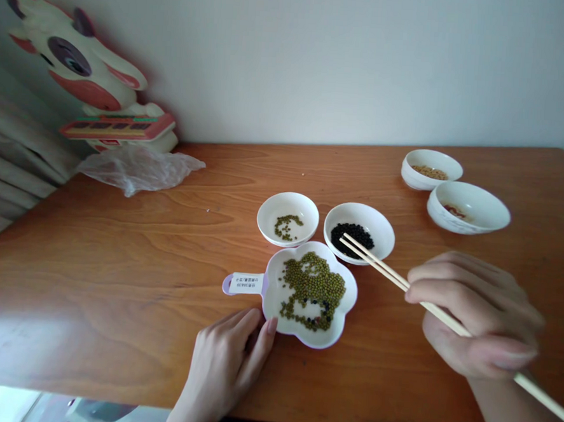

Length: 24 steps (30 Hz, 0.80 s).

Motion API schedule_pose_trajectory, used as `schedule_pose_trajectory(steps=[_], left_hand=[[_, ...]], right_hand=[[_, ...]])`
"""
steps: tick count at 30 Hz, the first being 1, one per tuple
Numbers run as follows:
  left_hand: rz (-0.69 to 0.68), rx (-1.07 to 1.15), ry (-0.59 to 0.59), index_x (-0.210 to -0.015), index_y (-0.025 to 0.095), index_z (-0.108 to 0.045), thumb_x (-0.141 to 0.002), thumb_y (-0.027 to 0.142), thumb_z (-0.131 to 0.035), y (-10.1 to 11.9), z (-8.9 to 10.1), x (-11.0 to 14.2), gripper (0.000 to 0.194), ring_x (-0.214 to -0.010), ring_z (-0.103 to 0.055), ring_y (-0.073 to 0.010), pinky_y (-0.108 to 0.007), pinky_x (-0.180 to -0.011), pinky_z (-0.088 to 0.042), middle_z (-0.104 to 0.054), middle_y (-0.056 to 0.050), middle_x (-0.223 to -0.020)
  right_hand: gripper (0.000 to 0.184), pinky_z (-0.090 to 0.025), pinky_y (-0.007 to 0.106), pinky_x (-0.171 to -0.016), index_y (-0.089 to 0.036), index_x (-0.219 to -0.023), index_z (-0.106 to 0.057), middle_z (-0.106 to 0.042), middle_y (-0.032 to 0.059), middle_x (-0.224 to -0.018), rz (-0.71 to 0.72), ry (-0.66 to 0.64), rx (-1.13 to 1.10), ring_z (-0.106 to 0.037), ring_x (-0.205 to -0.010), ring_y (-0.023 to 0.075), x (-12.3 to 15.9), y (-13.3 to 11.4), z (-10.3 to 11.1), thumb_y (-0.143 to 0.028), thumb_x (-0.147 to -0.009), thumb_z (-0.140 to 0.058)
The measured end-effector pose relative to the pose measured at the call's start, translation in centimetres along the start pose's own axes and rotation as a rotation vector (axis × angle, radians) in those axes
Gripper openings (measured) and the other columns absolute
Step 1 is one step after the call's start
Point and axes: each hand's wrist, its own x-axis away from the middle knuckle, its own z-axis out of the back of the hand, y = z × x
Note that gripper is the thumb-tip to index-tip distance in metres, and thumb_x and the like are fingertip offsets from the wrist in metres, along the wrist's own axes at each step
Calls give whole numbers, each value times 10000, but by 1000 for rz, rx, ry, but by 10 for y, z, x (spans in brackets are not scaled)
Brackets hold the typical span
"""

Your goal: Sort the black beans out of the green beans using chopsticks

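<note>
Right hand (476, 315) is placed at four o'clock, left hand (225, 360) at seven with fingers curled; whether these grip cannot be told. At centre, a white, flower-shaped, lilac-edged dish (310, 340) is touched by one left fingertip; sliding could be caused by weak bracing. At its one o'clock, a round white bowl (382, 235) is set. Two pale wooden chopsticks (399, 281) are gripped by the right fingers above small, round black beans (357, 233); ejection could be caused by off-centre pinching. Small green beans (328, 284) in the dish could be spilled by rim pressure.
</note>
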Motion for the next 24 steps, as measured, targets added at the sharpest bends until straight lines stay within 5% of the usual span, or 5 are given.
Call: schedule_pose_trajectory(steps=[11, 17, 24], left_hand=[[3, -7, -3, -752, 213, -499, -1097, 356, -463, -1, -1, 0, 375, -605, -611, -131, -251, -591, -358, -621, 15, -671], [2, 3, -4, -752, 215, -491, -1094, 366, -475, -2, -2, 1, 374, -605, -604, -131, -254, -593, -351, -615, 20, -672], [5, 10, 3, -754, 215, -484, -1094, 365, -479, -2, -3, 1, 372, -602, -599, -129, -254, -593, -346, -609, 23, -666]], right_hand=[[669, -421, 368, -612, -201, -745, -630, -634, 66, -697, 78, -2, 25, -607, -653, 201, -10, -4, -9, -574, -1105, -208], [677, -348, 328, -590, -201, -713, -592, -562, 18, -643, -192, -195, -425, -520, -580, 151, -18, -18, -14, -630, -1087, -225], [652, -372, 318, -623, -205, -753, -545, -575, 9, -665, -197, -463, -530, -523, -606, 147, -18, -18, -25, -610, -1099, -168]])
